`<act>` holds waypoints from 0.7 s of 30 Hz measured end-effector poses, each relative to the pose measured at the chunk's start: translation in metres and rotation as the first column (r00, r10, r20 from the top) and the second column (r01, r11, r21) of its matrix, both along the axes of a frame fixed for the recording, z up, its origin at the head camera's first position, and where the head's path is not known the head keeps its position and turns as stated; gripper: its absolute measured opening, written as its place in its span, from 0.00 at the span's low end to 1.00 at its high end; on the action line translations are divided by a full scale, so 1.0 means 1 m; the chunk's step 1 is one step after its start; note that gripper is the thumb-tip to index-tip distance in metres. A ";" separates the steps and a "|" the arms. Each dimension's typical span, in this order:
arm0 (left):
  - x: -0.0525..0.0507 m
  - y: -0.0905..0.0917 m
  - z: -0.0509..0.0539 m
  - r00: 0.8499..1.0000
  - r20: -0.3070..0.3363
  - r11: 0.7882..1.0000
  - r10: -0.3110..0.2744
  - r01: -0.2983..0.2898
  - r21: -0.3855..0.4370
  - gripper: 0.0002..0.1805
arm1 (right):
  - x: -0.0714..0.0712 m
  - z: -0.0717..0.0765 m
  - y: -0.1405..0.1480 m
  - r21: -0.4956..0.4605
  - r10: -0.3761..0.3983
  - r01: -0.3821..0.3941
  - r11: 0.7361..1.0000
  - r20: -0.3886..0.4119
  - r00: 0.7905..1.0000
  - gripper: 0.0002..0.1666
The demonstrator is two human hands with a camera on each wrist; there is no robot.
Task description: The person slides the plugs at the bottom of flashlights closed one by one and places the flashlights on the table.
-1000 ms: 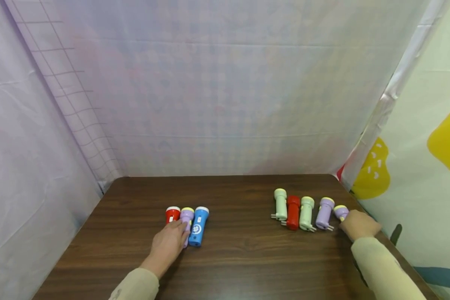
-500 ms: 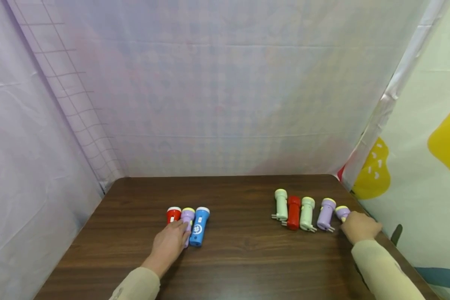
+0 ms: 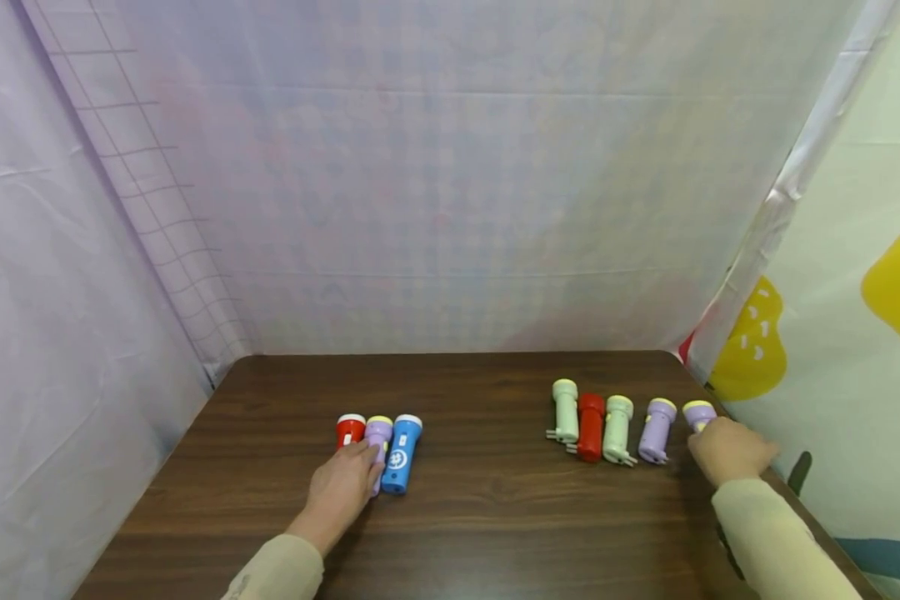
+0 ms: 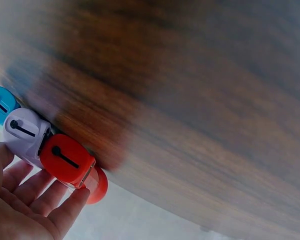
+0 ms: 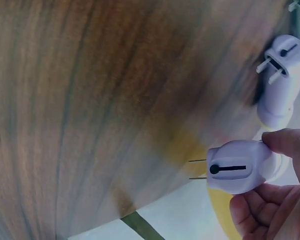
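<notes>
My left hand [image 3: 339, 490] rests over a red flashlight [image 3: 350, 428] and a purple one [image 3: 378, 431] lying side by side, its fingers loosely bent. The left wrist view shows its fingertips against the red flashlight [image 4: 65, 159] and the thumb near the purple one [image 4: 25, 131]. A blue flashlight [image 3: 400, 454] lies just right of them. At the table's right side, my right hand [image 3: 732, 452] pinches a purple flashlight [image 3: 699, 414] between thumb and fingers; two metal prongs stick out of its tail in the right wrist view. Another purple flashlight [image 3: 656, 433] lies to its left.
Left of the purple pair are a green flashlight [image 3: 617, 429], a red one [image 3: 589, 429] and another green one [image 3: 566, 411], with prongs at their tails. The brown table [image 3: 480, 533] meets a pale curtain [image 3: 450, 208] behind; its right edge passes near my right hand.
My right hand and the purple flashlight in it have shifted a little to the right, widening the gap to the other purple one. The left hand has stayed on its flashlights.
</notes>
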State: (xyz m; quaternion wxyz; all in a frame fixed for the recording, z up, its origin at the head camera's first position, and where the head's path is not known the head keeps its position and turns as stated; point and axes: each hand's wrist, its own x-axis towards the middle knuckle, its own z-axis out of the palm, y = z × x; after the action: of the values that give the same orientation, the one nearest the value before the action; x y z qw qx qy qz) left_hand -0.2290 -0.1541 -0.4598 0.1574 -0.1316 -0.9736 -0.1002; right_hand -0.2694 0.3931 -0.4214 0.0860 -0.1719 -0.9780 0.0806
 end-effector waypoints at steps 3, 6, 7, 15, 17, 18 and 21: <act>0.000 0.000 0.000 1.000 0.000 1.000 0.001 -0.001 -0.006 0.17 | 0.000 0.005 -0.001 -0.007 -0.014 0.014 1.000 -0.046 0.999 0.31; 0.000 0.000 0.000 1.000 0.003 1.000 0.003 -0.003 -0.006 0.17 | -0.003 0.009 -0.003 -0.012 -0.015 0.014 1.000 -0.092 0.996 0.32; 0.000 0.000 0.000 1.000 0.004 1.000 0.004 -0.004 -0.007 0.17 | -0.004 0.010 -0.004 -0.009 -0.014 0.013 1.000 -0.102 0.995 0.32; 0.001 0.001 0.001 1.000 0.015 1.000 0.008 -0.008 -0.007 0.17 | -0.015 0.023 -0.025 -0.009 0.011 -0.013 1.000 -0.131 0.991 0.32; 0.001 0.001 0.001 1.000 0.019 1.000 0.010 -0.010 -0.007 0.18 | -0.016 0.025 -0.033 -0.033 0.018 -0.023 0.999 -0.143 0.990 0.32; 0.001 0.001 0.001 1.000 0.019 1.000 0.010 -0.010 -0.008 0.18 | -0.017 0.025 -0.037 -0.049 0.019 -0.027 0.998 -0.151 0.988 0.32; 0.000 0.000 0.000 1.000 0.023 1.000 0.014 -0.014 -0.009 0.18 | -0.018 0.025 -0.050 -0.133 0.007 -0.033 0.991 -0.186 0.982 0.31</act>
State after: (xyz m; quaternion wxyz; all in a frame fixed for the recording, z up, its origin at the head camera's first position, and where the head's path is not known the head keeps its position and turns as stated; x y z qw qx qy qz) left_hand -0.2291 -0.1538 -0.4595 0.1464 -0.1242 -0.9766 -0.0964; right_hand -0.2879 0.3432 -0.3962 0.1640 -0.1592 -0.9598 0.1630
